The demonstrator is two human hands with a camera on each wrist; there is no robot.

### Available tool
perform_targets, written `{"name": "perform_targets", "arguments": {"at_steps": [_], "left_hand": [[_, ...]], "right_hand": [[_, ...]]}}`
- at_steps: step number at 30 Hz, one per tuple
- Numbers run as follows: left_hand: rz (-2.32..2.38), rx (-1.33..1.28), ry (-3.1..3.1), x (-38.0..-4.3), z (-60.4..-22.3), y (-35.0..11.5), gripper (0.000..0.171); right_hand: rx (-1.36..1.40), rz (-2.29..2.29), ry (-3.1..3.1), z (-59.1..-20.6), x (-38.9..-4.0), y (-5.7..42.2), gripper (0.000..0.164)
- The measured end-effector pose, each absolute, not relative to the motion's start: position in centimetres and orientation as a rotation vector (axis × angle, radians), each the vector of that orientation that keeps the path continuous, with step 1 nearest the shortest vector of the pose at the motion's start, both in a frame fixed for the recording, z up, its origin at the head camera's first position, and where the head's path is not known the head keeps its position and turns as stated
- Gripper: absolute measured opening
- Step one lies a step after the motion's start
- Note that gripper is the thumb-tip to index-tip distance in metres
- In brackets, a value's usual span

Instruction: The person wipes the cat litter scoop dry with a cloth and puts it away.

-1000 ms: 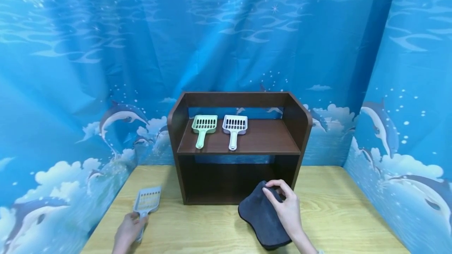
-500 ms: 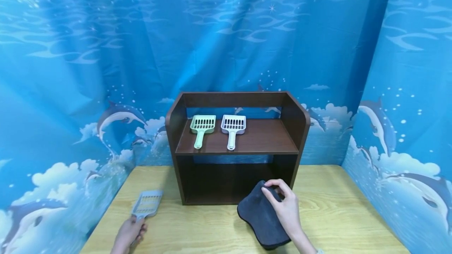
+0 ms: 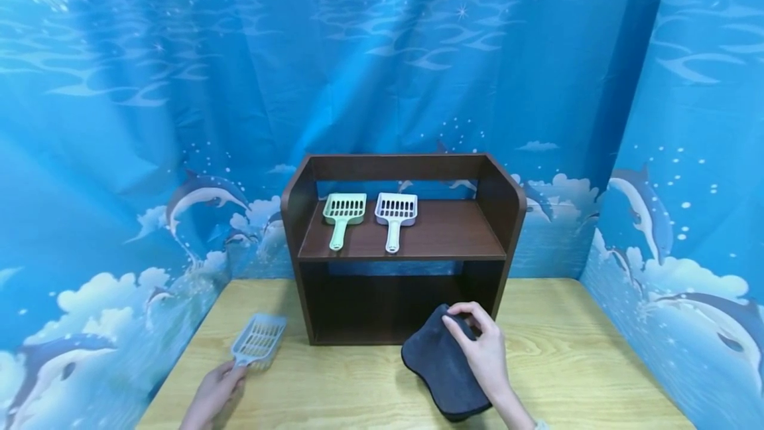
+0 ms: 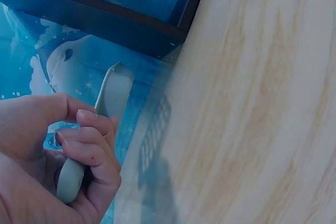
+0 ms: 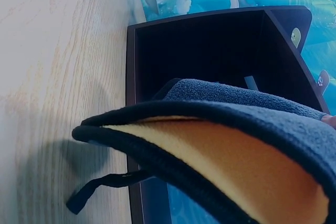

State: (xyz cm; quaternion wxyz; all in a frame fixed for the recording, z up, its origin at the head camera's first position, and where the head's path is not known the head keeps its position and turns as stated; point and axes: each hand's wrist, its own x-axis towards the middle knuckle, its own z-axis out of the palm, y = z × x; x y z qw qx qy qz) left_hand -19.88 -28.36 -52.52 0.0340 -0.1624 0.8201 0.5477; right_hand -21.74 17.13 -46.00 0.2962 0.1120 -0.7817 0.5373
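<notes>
My left hand (image 3: pixel 213 390) holds a pale blue-grey litter scoop (image 3: pixel 258 338) by its handle, slotted head pointing away, at the table's left. In the left wrist view the fingers curl round the scoop's handle (image 4: pixel 70 180), and a slotted shadow falls on the table beside it. My right hand (image 3: pixel 488 354) pinches the upper edge of a dark grey fabric piece (image 3: pixel 447 373) with black edging, in front of the shelf. The right wrist view shows its folded layers, an orange lining (image 5: pixel 257 161) and a short black strap (image 5: pixel 107 180); what kind of article it is, I cannot tell.
A dark brown two-tier shelf (image 3: pixel 453 231) stands mid-table. On its upper board lie a green litter scoop (image 3: pixel 340 223) and a whitish-lilac one (image 3: pixel 395 223), handles forward. Pale wooden table (image 3: pixel 567 363) surrounds it, with a blue dolphin-print curtain (image 3: pixel 382 71) behind and at the sides.
The left hand has tilted the scoop, its head swinging a little to the right and away. My right hand and the dark fabric piece stay almost where they were.
</notes>
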Motion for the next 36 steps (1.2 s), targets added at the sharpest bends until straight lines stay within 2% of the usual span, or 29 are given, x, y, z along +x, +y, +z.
{"name": "perform_targets", "arguments": {"at_steps": [7,11,20,36], "left_hand": [[1.648,-0.439,2.577,-19.5,-51.6,-28.0,0.046],[1.655,-0.357,2.576,-19.1,-51.1,-27.9,0.038],[1.618,0.089,2.485,-18.1,-49.8,-28.0,0.035],[1.58,0.531,2.385,-17.5,-49.2,-27.3,0.032]], "right_hand": [[0.312,1.444,-2.064,-46.0,-21.7,17.0,0.015],[0.306,1.451,-2.066,-45.9,-21.6,16.9,0.015],[0.298,1.456,-2.084,-46.0,-21.6,16.8,0.016],[0.278,1.449,-2.092,-46.1,-21.7,16.9,0.016]]}}
